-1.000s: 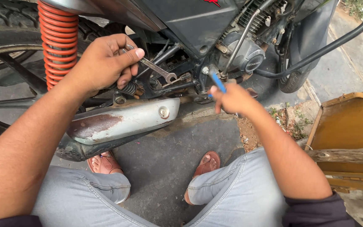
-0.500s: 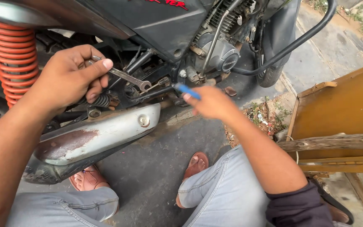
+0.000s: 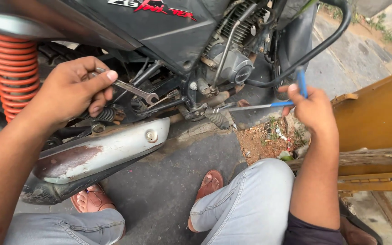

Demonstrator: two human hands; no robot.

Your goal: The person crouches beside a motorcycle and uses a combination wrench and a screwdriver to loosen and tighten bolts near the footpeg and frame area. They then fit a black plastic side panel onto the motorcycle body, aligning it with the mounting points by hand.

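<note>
Both hands are busy at the lower side of the motorcycle, and the engine point(image 3: 232, 68) serves as the landmark. Left hand point(image 3: 71, 90), well to the left of the engine and just beside the orange spring point(image 3: 21, 68) of the rear shock, is closed around the handle of a spanner point(image 3: 130, 88), thumb and fingers curled over the shaft. Its open head reaches toward the engine and sits among the dark frame bars and linkage above the silver exhaust point(image 3: 96, 156); whether it is seated on a nut cannot be told.

Right hand point(image 3: 311, 109) has changed most. A second ago and half a second ago it was close in under the engine, with its blue-handled tool pressed toward the same spot as the spanner head. Now it has drawn away to the right of the engine, and the pliers point(image 3: 259, 106) show at full length: blue grips clamped in the fist, one grip sticking up past the fingers, and long metal arms running back to the jaws just below the engine by the footrest point(image 3: 216, 119). The left hand and spanner have scarcely shifted against the engine.

Judging by this, the spanner keeps its station while the right-hand tool works from farther out.
</note>
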